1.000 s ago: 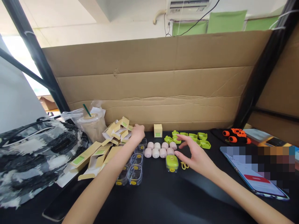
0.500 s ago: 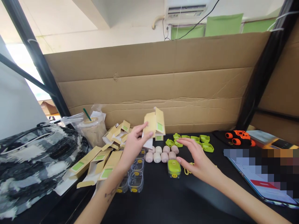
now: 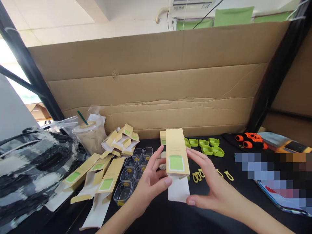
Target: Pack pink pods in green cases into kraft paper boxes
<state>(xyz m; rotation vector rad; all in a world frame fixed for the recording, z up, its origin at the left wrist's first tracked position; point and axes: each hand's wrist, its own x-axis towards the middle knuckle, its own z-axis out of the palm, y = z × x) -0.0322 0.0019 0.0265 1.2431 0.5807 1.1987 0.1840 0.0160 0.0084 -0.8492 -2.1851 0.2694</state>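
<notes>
A small tan cardboard box (image 3: 175,144) with a green picture on its face is upright between my hands, its white lower flap hanging open. My left hand (image 3: 149,183) holds its left side, thumb at the flap's edge. My right hand (image 3: 210,180) is against its right side, index finger along the edge and thumb low beside the flap. The box hides the lidded green container and most of the rounded pale pieces (image 3: 163,156). Clear plastic containers (image 3: 123,191) stand in rows left of my left hand. Several yellow-green loops (image 3: 229,175) lie right of my right hand.
Tan boxes with open flaps (image 3: 107,182) and a box pile (image 3: 124,139) lie left. Green lids (image 3: 207,149) sit behind my right hand. A bagged drink cup (image 3: 90,136), patterned cloth (image 3: 44,175), orange toy car (image 3: 252,139) and phone (image 3: 280,198) surround the black table. Cardboard (image 3: 156,81) walls the back.
The box came down and nearer, turning upright with its green picture facing me. My right hand moved from above the green container to the box's right side. The view shifted slightly.
</notes>
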